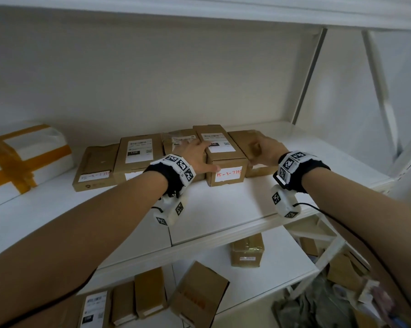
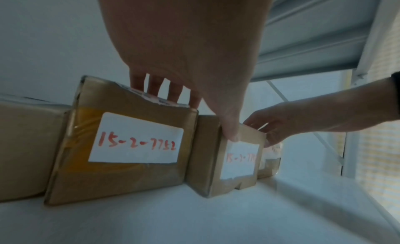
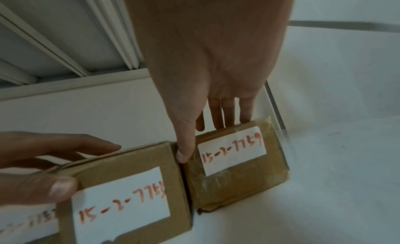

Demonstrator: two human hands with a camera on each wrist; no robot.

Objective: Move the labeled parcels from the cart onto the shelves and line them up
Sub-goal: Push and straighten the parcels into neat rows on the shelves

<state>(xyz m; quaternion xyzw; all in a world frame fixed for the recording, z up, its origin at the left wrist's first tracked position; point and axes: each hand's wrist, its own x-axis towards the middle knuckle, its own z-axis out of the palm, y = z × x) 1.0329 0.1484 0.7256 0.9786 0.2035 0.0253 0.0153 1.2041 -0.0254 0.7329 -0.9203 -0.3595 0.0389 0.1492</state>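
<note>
Your left hand (image 1: pixel 195 155) covers most of the third parcel (image 1: pixel 179 138), so its front label stays hidden from the head camera. The last digit on the fourth parcel (image 2: pixel 238 160) blurs. The white package (image 1: pixel 22 157) runs off the left edge.
</note>
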